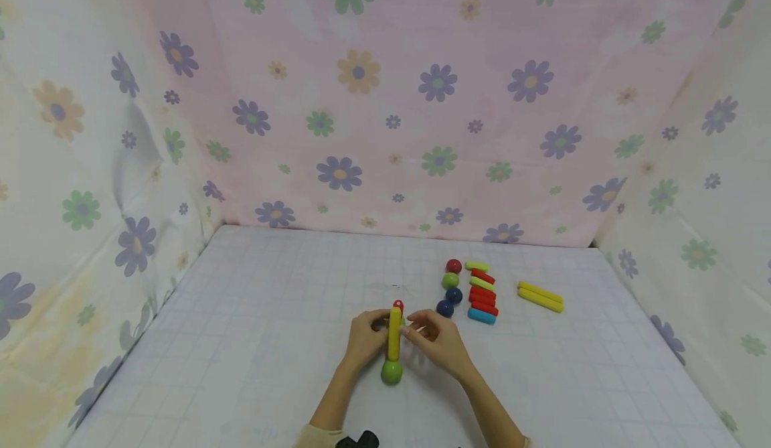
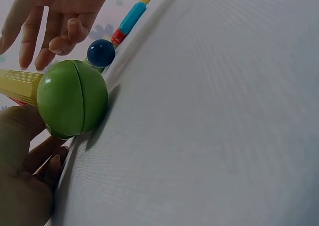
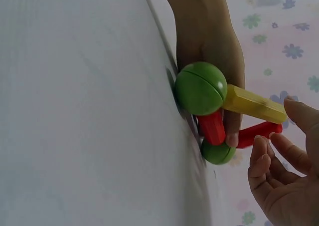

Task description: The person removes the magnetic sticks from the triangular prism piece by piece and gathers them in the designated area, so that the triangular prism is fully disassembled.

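A small frame of balls and sticks stands on the table in front of me. In the right wrist view, a red stick (image 3: 212,128) joins a near green ball (image 3: 201,89) to a far green ball (image 3: 218,152). A yellow stick (image 1: 394,334) rises from the near ball, and a second red stick (image 3: 260,134) rises from the far one. My left hand (image 1: 366,337) holds the frame low at its left side, fingers round the joining red stick. Loosely bent, the fingers of my right hand (image 1: 438,341) hover beside the upright sticks, thumb close to the yellow one's top.
Right of the frame, a red ball (image 1: 454,266), a light green ball (image 1: 450,280) and dark blue balls (image 1: 454,295) form a column. Beside them lie several short sticks (image 1: 482,294), with two long yellow sticks (image 1: 540,296) farther right. Flowered cloth (image 1: 385,100) walls the table's back and sides.
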### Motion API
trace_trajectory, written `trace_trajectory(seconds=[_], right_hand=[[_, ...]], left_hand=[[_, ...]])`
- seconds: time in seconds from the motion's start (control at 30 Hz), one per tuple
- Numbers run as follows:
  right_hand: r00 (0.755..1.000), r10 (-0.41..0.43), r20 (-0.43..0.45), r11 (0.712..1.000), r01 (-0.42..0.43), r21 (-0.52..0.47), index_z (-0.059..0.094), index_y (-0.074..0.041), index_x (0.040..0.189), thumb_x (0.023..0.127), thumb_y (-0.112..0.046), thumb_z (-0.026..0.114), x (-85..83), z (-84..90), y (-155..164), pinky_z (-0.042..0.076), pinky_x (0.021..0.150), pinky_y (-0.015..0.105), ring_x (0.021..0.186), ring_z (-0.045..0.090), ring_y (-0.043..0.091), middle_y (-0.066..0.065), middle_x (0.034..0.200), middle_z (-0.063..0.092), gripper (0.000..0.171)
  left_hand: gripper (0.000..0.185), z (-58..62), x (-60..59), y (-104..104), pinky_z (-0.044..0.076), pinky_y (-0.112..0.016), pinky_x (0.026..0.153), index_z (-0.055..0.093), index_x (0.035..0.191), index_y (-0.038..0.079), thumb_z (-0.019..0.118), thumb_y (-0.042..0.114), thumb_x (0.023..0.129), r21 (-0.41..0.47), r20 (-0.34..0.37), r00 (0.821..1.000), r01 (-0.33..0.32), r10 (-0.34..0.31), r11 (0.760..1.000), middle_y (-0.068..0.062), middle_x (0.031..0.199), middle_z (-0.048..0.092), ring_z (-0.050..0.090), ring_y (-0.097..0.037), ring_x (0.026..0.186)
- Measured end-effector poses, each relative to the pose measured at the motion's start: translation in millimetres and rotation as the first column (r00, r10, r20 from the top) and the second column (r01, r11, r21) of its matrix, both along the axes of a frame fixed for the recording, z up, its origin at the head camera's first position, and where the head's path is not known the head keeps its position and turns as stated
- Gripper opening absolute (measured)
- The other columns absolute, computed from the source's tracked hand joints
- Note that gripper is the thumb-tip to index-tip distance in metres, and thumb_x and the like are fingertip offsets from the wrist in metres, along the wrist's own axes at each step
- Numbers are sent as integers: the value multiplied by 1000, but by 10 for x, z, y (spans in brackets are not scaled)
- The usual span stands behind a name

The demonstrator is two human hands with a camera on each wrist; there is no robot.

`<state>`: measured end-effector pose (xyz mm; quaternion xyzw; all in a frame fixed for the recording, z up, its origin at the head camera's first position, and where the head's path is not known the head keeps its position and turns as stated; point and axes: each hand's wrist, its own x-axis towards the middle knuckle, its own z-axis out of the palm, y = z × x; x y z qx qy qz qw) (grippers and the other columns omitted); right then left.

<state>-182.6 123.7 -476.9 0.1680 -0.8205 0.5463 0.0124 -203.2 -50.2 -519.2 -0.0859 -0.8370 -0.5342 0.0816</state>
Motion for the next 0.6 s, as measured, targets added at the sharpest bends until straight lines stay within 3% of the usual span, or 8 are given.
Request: trace_trajectory(seconds=[0.33, 0.6], right_hand=[[998, 11, 68, 1000, -9, -22, 62, 4, 102, 86, -10, 67, 39, 20, -204, 49, 64, 19, 70, 56, 11, 8, 85, 63, 21], [988, 54, 142, 998, -48, -42, 60, 11, 107, 87, -5, 64, 137, 317, -249, 48, 67, 17, 74, 58, 21, 15, 90, 63, 26]], left_hand=[[31, -3, 7, -1, 48, -25, 74, 68, 106, -1, 69, 5, 76, -2, -2, 1000, -5, 5, 1000, -12, 98, 69, 61, -23, 89], [32, -7, 13, 0, 47, -24, 72, 69, 104, -2, 71, 2, 72, -4, -31, 999, -15, 15, 1000, -12, 95, 68, 60, -22, 86]])
